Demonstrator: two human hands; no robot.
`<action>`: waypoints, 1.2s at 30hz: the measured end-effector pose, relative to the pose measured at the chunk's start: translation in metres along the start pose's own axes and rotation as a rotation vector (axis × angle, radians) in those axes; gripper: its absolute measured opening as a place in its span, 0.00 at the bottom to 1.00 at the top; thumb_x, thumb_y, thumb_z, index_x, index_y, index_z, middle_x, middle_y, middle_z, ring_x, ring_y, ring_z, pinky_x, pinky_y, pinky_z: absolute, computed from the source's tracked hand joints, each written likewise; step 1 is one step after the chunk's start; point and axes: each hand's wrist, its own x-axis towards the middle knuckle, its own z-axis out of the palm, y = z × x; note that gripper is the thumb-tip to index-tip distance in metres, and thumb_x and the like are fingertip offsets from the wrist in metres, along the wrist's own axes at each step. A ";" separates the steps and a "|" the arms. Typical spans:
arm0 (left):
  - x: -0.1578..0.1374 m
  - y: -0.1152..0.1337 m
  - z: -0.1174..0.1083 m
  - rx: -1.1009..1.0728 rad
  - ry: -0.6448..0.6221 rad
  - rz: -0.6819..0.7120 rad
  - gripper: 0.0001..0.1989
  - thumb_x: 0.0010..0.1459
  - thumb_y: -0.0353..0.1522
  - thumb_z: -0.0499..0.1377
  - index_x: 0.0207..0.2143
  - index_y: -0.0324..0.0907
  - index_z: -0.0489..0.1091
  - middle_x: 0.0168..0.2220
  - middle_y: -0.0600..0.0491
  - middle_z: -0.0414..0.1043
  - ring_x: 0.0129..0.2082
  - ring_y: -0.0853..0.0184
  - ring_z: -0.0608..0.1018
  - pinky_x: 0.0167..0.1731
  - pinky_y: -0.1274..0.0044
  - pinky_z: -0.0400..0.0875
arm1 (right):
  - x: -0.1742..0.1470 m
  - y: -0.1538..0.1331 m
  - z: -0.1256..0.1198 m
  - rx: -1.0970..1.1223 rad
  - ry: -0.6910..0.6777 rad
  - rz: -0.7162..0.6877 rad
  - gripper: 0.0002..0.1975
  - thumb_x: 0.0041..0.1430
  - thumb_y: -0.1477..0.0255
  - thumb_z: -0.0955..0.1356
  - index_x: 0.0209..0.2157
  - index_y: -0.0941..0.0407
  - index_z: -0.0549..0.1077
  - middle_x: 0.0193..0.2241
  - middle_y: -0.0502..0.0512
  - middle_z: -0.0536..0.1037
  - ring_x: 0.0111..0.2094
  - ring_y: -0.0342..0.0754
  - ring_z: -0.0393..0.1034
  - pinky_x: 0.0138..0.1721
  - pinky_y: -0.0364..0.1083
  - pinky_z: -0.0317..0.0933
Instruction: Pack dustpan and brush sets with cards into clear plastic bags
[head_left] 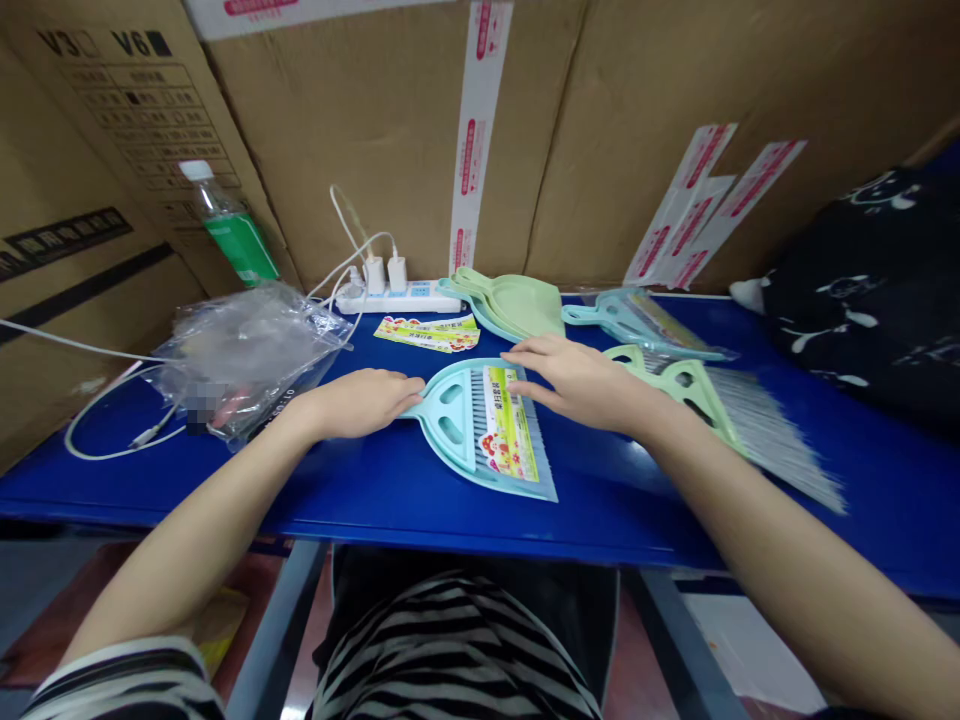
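Observation:
A light-blue dustpan (442, 462) lies on the blue table with a grey-bristled hand brush (450, 412) nested in it. Across the bristles sits a printed yellow-green label card (508, 425). My left hand (364, 402) is closed over the handle end at the left; its fingers hide most of the handle. At the dustpan's far right corner, my right hand (559, 378) has its fingers stretched to the rim and its thumb apart, near the card's upper edge. Several loose label cards (427, 333) lie behind the dustpan.
Green dustpans (517, 305) are stacked at the back, beside a bagged blue set (637, 322). Green brushes (705, 400) lie right of my right hand. A power strip (412, 297), crumpled plastic bags (255, 345) and a bottle (240, 240) stand at back left, before cardboard (375, 120).

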 end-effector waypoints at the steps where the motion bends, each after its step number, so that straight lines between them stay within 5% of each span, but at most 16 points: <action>1: 0.000 0.001 0.000 0.010 -0.004 -0.001 0.15 0.67 0.37 0.41 0.29 0.43 0.59 0.32 0.52 0.70 0.30 0.67 0.72 0.32 0.76 0.64 | 0.001 0.002 0.001 -0.019 0.002 0.013 0.22 0.65 0.64 0.58 0.51 0.62 0.73 0.46 0.66 0.77 0.48 0.57 0.69 0.46 0.54 0.65; 16: -0.002 0.007 -0.003 0.106 0.002 -0.058 0.17 0.67 0.37 0.41 0.33 0.42 0.66 0.33 0.51 0.73 0.32 0.65 0.75 0.32 0.76 0.67 | 0.013 0.002 0.013 0.031 -0.076 0.145 0.19 0.61 0.79 0.57 0.47 0.60 0.74 0.40 0.62 0.78 0.44 0.53 0.71 0.43 0.48 0.65; 27: 0.002 0.009 -0.003 0.397 0.366 -0.558 0.19 0.64 0.29 0.44 0.47 0.34 0.71 0.47 0.35 0.69 0.51 0.50 0.70 0.38 0.68 0.70 | 0.015 0.002 0.013 0.035 -0.080 0.159 0.18 0.61 0.79 0.58 0.44 0.59 0.76 0.38 0.61 0.77 0.43 0.53 0.71 0.42 0.47 0.63; 36: 0.003 0.000 0.003 0.395 0.294 -0.637 0.18 0.61 0.25 0.46 0.41 0.31 0.75 0.43 0.37 0.74 0.48 0.53 0.71 0.42 0.69 0.65 | 0.016 -0.005 0.011 0.021 -0.112 0.240 0.19 0.63 0.78 0.57 0.49 0.60 0.74 0.41 0.63 0.76 0.45 0.53 0.71 0.42 0.46 0.63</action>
